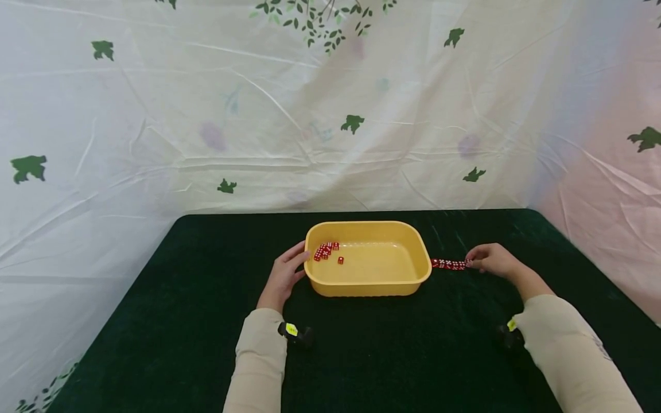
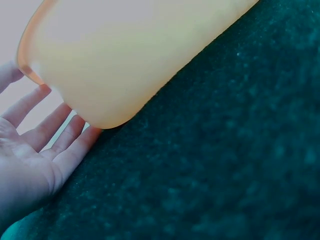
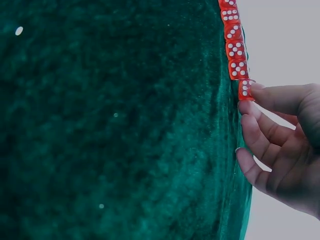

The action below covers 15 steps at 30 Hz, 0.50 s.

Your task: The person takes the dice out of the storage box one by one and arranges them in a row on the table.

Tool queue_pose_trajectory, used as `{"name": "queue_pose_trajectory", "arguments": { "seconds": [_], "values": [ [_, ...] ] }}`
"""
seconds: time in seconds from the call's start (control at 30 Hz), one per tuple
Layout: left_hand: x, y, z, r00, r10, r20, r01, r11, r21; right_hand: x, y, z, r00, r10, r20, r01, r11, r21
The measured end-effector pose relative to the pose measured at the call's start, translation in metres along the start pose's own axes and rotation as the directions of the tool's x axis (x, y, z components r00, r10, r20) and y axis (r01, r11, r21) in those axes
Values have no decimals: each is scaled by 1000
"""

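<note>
A yellow plastic basin (image 1: pixel 369 290) stands on the dark green cloth. My left hand (image 1: pixel 285 274) holds it at its left end, thumb at the rim and fingers (image 2: pixel 50 125) against the outer wall. Inside, several red dice (image 1: pixel 322 251) with white pips lie clustered at the left, with one die (image 1: pixel 340 260) slightly apart. To the right of the basin, a row of red dice (image 1: pixel 448 264) runs from its wall outward. My right hand (image 1: pixel 493 259) pinches the end die (image 3: pixel 245 89) of that row between thumb and index finger; the other fingers curl loosely below.
The table (image 1: pixel 392 355) is covered in dark green velvety cloth. A pale curtain (image 1: pixel 279 103) with green leaf and bird prints hangs behind the table and along both sides. Dark wrist cameras (image 1: pixel 296 332) are strapped over the sleeves.
</note>
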<state>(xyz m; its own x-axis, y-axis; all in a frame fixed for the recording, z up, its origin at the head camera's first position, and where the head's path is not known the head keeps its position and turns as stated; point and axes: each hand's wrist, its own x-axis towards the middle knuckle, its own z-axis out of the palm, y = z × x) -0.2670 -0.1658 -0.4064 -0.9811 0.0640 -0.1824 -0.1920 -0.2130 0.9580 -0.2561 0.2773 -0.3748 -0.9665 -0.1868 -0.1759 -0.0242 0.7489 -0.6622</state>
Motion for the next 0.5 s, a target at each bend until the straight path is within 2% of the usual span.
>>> {"name": "queue_pose_trajectory", "arguments": {
  "seconds": [0.1,0.5],
  "values": [
    [3,-3,0,1000,-3,-16,3,1000,1,0,0,1,1000,10,10,-10,1000,8],
    [3,-6,-1,1000,14,-9,-14,1000,7,-1,-2,5,1000,-4,-4,4,1000,5]
  ]
}}
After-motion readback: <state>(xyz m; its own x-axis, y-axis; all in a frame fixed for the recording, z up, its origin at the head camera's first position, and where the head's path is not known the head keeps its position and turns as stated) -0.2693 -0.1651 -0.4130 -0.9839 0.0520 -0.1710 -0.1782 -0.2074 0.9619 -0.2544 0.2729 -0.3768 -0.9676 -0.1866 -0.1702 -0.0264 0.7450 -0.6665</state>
